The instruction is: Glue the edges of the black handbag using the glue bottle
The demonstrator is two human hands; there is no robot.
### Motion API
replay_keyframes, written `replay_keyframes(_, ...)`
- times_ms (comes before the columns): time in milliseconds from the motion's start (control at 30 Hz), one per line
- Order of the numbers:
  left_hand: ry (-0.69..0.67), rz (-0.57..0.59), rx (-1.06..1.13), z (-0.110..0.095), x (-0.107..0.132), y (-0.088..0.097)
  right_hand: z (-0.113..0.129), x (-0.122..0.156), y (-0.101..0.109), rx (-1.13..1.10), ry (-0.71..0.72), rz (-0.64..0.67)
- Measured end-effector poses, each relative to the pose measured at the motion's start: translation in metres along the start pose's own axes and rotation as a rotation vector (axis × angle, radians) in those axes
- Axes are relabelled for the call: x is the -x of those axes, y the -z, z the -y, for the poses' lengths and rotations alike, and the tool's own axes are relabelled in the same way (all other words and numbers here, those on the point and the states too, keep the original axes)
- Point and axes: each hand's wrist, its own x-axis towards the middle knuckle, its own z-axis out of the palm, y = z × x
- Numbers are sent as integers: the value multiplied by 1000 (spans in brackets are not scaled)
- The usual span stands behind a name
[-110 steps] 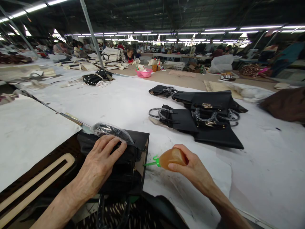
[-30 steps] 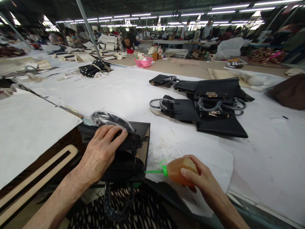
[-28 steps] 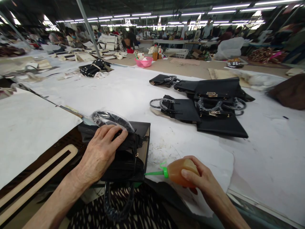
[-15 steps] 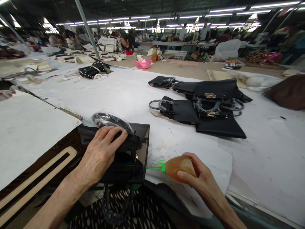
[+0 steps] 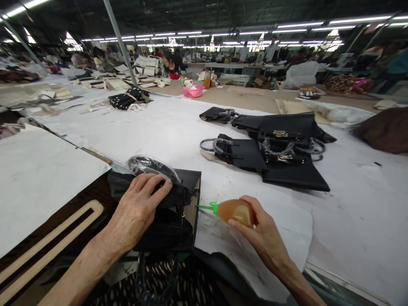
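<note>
A black handbag (image 5: 165, 229) lies on its side at the near edge of the table, with one plastic-wrapped handle (image 5: 153, 163) at its far side and another hanging toward me. My left hand (image 5: 140, 204) rests over the bag, its fingers curled and gripping the black material. In my right hand (image 5: 258, 225) is a squeeze bottle (image 5: 234, 211) of amber liquid, held sideways. Its thin green nozzle (image 5: 205, 207) points left, the tip at the bag's beige-lined open edge (image 5: 191, 208). Whether the tip touches the edge, I cannot tell.
Several finished-looking black handbags (image 5: 287, 165) lie in a group on the white-covered table (image 5: 172, 123). Farther back stand a pink basin (image 5: 192, 91) and an amber bottle (image 5: 207, 80). A pale looped strip (image 5: 63, 238) lies at left. Other people work in the background.
My right hand has moved the bottle away from me along the bag's edge, and a little left. My left hand keeps its hold on the bag. The view has tilted up slightly.
</note>
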Motion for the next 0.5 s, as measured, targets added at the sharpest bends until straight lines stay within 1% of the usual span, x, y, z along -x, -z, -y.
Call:
replay_keyframes(200, 19, 36, 0, 0, -1, 2, 4, -14, -5, 2, 30, -21)
replay_keyframes(300, 7, 20, -4, 0, -1, 1, 5, -18, -8, -20, 35, -32)
replay_keyframes(400, -2, 17, 7, 1, -1, 1, 4, -19, -10, -30, 28, -42)
replay_keyframes(500, 22, 45, 22, 0, -1, 3, 4, -14, -8, -28, 4, -14)
